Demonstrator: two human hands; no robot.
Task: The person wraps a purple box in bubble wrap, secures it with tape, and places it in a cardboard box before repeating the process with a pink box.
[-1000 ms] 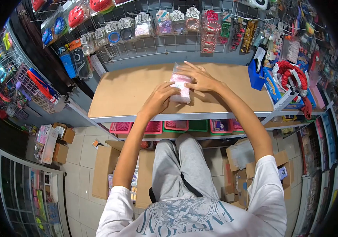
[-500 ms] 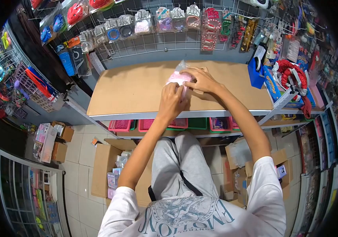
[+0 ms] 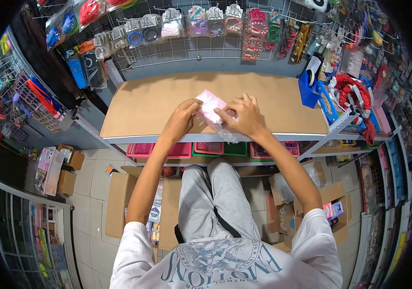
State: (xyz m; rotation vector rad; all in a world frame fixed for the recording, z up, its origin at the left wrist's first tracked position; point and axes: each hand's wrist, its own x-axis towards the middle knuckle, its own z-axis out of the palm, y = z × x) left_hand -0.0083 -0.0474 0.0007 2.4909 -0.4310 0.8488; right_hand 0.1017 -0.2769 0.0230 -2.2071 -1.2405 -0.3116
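Note:
A pink-and-white packet (image 3: 210, 105) in clear plastic is held above the brown tabletop (image 3: 153, 103). Its loose, crumpled plastic end (image 3: 235, 136) hangs toward the table's front edge. My left hand (image 3: 182, 119) is closed, with thumb and fingers pinching the packet's left side. On the opposite side my right hand (image 3: 244, 116) grips the packet, its thumb lying on the upper face and the fingers curled behind. What the pink contents are, I cannot make out.
Hair ties and other packaged goods (image 3: 172, 26) hang on the wire grid behind the table. At the right end stand a blue holder (image 3: 308, 89) and a box with red-and-white items (image 3: 353, 98). Pink and green baskets (image 3: 209, 148) sit below; open cartons (image 3: 119, 204) flank my legs.
The packet has turned, so its loose plastic end points toward me instead of away. My left hand has moved left, and my hands are farther apart.

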